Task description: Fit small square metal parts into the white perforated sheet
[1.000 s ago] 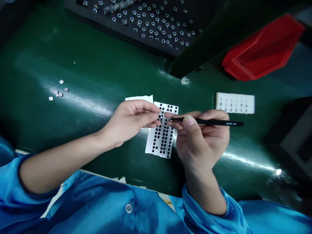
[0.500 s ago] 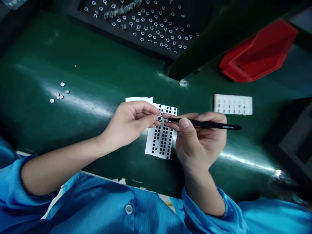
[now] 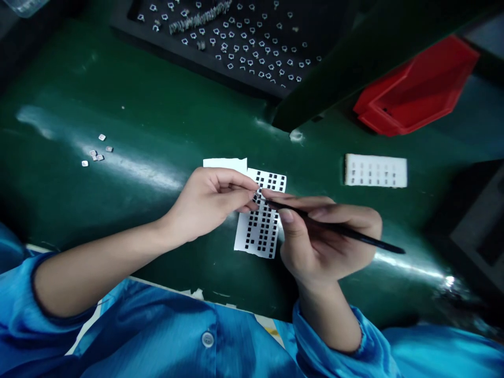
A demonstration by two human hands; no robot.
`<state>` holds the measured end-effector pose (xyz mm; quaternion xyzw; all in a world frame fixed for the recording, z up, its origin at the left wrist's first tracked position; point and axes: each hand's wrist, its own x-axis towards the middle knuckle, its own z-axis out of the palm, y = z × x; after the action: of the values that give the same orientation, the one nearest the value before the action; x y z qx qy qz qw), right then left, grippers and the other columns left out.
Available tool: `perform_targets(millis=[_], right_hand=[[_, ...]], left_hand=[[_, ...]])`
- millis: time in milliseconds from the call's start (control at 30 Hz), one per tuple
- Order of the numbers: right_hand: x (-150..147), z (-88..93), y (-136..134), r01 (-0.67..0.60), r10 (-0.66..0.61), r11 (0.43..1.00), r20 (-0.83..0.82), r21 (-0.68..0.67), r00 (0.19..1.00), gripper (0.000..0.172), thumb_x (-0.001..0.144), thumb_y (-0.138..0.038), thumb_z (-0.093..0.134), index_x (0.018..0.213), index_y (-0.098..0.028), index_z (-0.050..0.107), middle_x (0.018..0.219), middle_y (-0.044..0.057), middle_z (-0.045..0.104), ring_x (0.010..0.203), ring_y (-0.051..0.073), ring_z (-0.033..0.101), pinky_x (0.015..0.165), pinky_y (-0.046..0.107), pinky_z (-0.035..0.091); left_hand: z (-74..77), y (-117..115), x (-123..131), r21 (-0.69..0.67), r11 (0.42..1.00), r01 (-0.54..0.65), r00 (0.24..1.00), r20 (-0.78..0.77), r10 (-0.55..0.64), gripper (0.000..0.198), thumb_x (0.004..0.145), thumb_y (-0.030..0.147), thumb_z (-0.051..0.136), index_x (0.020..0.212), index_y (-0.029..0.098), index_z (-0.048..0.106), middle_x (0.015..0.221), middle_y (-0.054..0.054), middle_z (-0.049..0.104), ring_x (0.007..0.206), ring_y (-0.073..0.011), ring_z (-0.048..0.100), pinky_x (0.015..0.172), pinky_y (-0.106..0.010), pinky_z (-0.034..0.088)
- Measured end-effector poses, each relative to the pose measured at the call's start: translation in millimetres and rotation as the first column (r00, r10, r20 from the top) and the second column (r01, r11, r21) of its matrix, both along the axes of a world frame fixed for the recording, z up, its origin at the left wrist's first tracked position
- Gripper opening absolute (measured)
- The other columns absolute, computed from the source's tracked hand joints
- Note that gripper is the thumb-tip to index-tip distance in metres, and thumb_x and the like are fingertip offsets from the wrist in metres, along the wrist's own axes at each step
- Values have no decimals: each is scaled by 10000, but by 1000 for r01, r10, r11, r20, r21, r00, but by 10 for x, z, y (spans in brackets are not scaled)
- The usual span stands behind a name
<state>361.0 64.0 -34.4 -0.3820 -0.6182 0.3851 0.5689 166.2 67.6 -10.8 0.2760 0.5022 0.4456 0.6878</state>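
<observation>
A worker's left hand (image 3: 208, 205) pinched a tiny dark square piece (image 3: 256, 195) between thumb and forefinger, though its detail was too small to make out. The right hand (image 3: 326, 241) closed around slim black tweezers (image 3: 346, 232), their tips brought in just beside the piece. Both hands worked over a white sheet marked with rows of black squares (image 3: 260, 236) on a green surface (image 3: 157, 100). Keeping the hands close together appeared to steady so small a part. A white card with faint rows of marks (image 3: 376, 170) lay to the right, a few loose silvery pieces (image 3: 94, 155) lay to the left, and a black foam tray of small metal frames (image 3: 244, 84) and a red plastic bin (image 3: 417, 89) stood beyond.
</observation>
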Motion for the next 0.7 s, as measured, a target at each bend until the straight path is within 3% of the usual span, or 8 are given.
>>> perform_targets(millis=[67,167,267,367,500,700], right_hand=[[38,-18,-12,-45,43,997,26,65,999,434,828,-52,940,1024,-285,631,997,-11,860,949,306,892,829,503,785],[46,12,-30,-67,64,994,38,85,997,416,875,-35,890,1077,-296,637,1058,-7,868,968,294,890,842,502,777],[7,87,-22,0,0,1000,-19,-15,1000,316,976,-133,852,1101,-307,620,1022,-21,863,926,269,885,855,509,765],[-28,136,13,49,-59,988,-64,-146,996,250,1013,-210,840,1081,-309,620,977,-29,853,910,240,880,782,414,760],[-29,131,58,28,-59,971,-123,-239,991,255,988,-225,864,1060,-319,638,936,-55,841,913,205,880,683,300,733],[-25,120,65,-44,-37,945,-241,-325,970,297,958,-249,904,1059,-300,629,923,-41,849,890,205,881,706,275,730]], left_hand=[[1,16,0,-69,997,-29,998,52,32,55,856,110,823,859,159,847,838,-48,831,773,-167,815,790,-292,692],[-11,29,1,-106,992,-65,993,92,75,63,862,100,834,853,158,858,866,-46,838,778,-144,806,793,-269,692],[-17,32,6,-115,991,-73,988,124,88,104,880,68,807,844,151,860,869,-50,842,803,-142,818,820,-261,692],[-9,31,10,-111,992,-65,987,137,80,101,878,70,812,849,152,863,859,-54,844,831,-156,832,873,-283,696],[-3,32,7,-121,991,-50,985,161,69,82,862,73,831,865,148,864,868,-59,847,843,-167,835,908,-310,692],[-51,23,0,-146,989,-15,964,262,53,64,844,107,893,887,144,863,874,-60,844,857,-175,829,945,-353,689]])
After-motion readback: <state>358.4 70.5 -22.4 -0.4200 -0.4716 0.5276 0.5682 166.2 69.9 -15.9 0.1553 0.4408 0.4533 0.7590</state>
